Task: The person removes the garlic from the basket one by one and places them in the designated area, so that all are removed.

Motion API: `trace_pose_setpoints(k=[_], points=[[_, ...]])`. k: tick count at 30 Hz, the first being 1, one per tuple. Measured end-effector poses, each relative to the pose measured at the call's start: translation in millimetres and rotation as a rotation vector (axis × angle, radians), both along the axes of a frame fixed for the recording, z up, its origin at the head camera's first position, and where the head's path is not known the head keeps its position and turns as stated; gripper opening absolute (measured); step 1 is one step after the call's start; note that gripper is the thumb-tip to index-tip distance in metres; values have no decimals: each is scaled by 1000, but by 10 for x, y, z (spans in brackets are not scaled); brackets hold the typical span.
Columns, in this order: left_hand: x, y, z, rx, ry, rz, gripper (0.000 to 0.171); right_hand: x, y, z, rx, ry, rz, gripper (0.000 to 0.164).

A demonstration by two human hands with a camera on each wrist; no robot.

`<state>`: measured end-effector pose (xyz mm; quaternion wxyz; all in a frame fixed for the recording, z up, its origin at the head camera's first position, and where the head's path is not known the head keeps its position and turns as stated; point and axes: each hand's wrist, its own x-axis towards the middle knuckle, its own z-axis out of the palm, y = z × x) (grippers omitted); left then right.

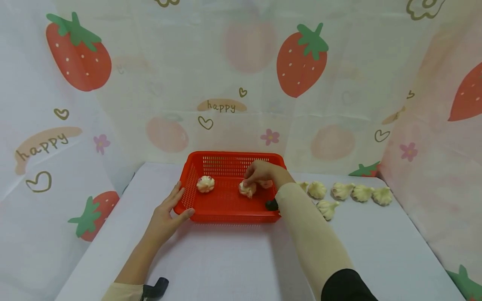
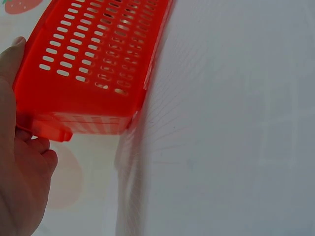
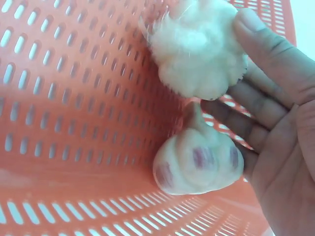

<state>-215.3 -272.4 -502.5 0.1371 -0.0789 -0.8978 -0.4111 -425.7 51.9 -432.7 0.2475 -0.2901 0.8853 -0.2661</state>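
Note:
A red perforated basket [image 1: 226, 217] stands on the white table. My left hand [image 1: 165, 217] grips its near left corner, the thumb along the front rim and the fingers at the left side. Inside the basket, my right hand [image 1: 263, 173] pinches a garlic bulb [image 3: 197, 54] between thumb and fingers, its root tuft facing the wrist camera. Just below it in the right wrist view is a purple-streaked garlic bulb [image 3: 199, 160], close to the little finger; whether they touch I cannot tell. Another bulb of garlic [image 1: 205, 184] lies in the basket's left half.
Right of the basket, several garlic bulbs [image 1: 342, 191] lie on the white tablecloth [image 1: 241, 259], some partly behind my right sleeve [image 1: 312, 225]. A strawberry-print cloth [image 1: 241, 75] hangs behind the table and along both sides.

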Motion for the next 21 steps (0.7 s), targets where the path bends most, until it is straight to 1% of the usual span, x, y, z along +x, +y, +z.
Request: trace_pose_setpoints(k=[4,6,8,11,15,16,18,21], points=[[3,-1,-7,2,6,-2,84,20,-16,-9,-68,-104,36,37],[5,2,-2,2,5,-3,85,28,-27,-15,-96,-164,38,40],[9,6,5,1,5,-2,86,34,-42,-16,-100,-195,36,40],[17,9,20,1,-1,0,86,53,-75,-6,-84,-224,17,39],[23,8,30,1,-3,5,86,88,-128,2,-59,-212,11,38],[23,7,30,3,-2,7,86,98,-140,0,-57,-221,8,38],[20,8,24,2,5,7,85,112,-160,-13,-71,-281,-10,37],[16,10,11,3,15,2,84,136,-175,-26,-102,-409,-72,38]])
